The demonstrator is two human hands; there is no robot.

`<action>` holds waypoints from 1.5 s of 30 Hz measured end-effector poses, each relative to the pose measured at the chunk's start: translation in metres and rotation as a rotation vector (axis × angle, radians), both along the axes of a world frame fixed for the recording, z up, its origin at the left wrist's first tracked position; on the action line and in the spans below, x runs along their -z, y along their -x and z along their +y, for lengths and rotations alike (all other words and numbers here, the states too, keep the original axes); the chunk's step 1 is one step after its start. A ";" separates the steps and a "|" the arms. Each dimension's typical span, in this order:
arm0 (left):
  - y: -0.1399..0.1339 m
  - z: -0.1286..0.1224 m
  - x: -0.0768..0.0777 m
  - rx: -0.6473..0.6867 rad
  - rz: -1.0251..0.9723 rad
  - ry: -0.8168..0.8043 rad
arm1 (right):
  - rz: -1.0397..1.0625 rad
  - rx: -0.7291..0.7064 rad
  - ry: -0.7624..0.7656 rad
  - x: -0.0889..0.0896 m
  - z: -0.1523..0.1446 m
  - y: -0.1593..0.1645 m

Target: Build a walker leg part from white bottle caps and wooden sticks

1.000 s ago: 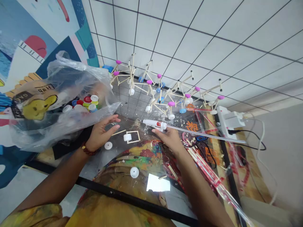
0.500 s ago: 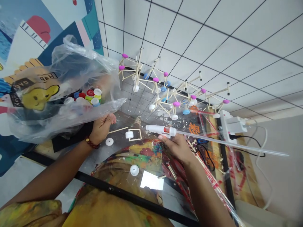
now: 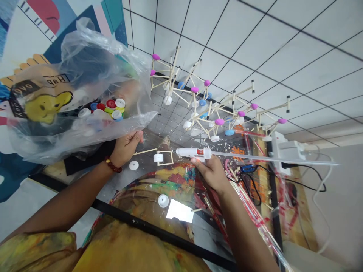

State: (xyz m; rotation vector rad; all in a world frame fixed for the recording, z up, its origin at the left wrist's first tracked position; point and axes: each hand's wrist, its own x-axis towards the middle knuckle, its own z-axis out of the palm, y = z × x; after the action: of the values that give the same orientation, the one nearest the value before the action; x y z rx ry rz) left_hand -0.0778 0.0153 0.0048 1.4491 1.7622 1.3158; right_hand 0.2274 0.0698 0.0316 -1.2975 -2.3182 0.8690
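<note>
In my right hand (image 3: 211,172) is a white hot glue gun (image 3: 189,152), with a long clear glue stick (image 3: 272,158) running out of its back to the right. Its nozzle points left, just beside a small square frame of wooden sticks (image 3: 168,163). A white bottle cap (image 3: 158,158) stands at the frame's left side. My left hand (image 3: 126,146) is closed, thumb against the fingers, by the lower edge of a clear plastic bag (image 3: 113,130). Whatever it may hold is hidden. Close to it lie a thin wooden stick (image 3: 145,152) and a white disc (image 3: 134,165).
Several stick structures with pink, blue and white caps (image 3: 219,121) stand at the back. Coloured caps (image 3: 110,103) lie in the bag. A loose white cap (image 3: 163,200) sits near the front. A power strip (image 3: 279,153) with cables and red-taped stick bundles (image 3: 255,211) are at right.
The view has shifted a little, so the back structures appear farther right. The glue stick tilts less downward. Both hands keep nearly the same poses.
</note>
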 end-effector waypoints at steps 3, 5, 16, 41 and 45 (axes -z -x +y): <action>0.000 0.000 0.001 -0.001 -0.013 0.009 | -0.006 0.000 0.000 0.001 0.001 0.000; 0.000 0.001 0.001 0.002 -0.012 0.016 | -0.013 -0.001 0.001 0.001 0.001 0.000; 0.000 0.002 -0.001 -0.012 0.003 0.032 | -0.033 0.030 0.001 0.001 0.000 0.001; -0.001 0.003 -0.002 -0.022 0.012 0.042 | 0.017 0.042 0.021 0.006 0.001 0.005; -0.001 0.004 -0.002 -0.014 0.013 0.040 | -0.002 0.047 0.010 0.004 0.000 0.003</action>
State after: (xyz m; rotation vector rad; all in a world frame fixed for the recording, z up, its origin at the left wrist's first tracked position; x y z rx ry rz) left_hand -0.0768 0.0189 0.0064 1.4289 1.7999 1.2737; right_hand 0.2243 0.0694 0.0278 -1.3520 -2.2777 0.8661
